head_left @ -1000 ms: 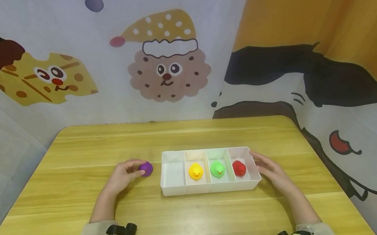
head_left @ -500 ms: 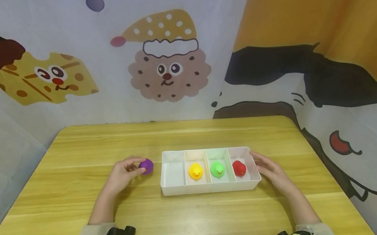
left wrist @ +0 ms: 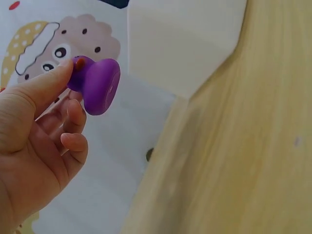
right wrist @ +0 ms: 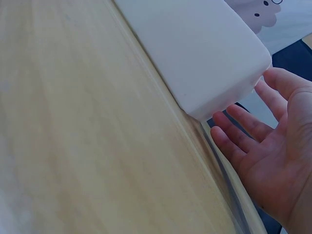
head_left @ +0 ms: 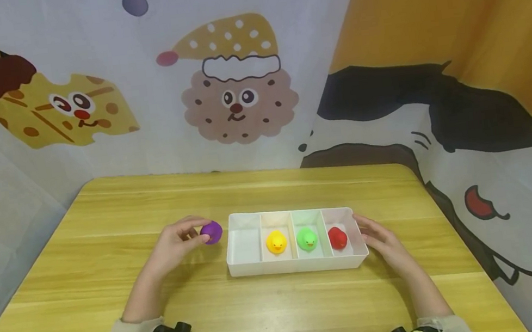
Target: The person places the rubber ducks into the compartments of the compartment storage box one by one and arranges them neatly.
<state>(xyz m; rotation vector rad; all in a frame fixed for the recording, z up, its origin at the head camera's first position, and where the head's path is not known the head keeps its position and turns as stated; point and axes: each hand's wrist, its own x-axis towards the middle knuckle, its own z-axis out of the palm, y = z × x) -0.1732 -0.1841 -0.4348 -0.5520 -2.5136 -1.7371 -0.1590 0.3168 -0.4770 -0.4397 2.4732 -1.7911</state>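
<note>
My left hand [head_left: 175, 246] pinches a purple rubber duck [left wrist: 100, 87] between thumb and fingers, raised off the table just left of a white divided box [head_left: 263, 269]. In the left wrist view the duck's flat base faces the box and its orange beak lies by the thumb. The box's leftmost compartment holds nothing. A yellow rubber duck [head_left: 276, 242], a green rubber duck [head_left: 307, 239] and a red toy [head_left: 338, 238] sit one to a compartment, towards the right. My right hand [head_left: 386, 245] rests its loosely extended fingertips against the box's right end.
The box stands near the middle of a wooden table [head_left: 273, 318]. Behind the table hangs a cloth [head_left: 156, 156] printed with cartoon figures. Each wrist wears a black camera strap.
My left hand has lifted the purple duck off the table and carried it slightly to the right, nearer the box. The right hand and the box have stayed in place.
</note>
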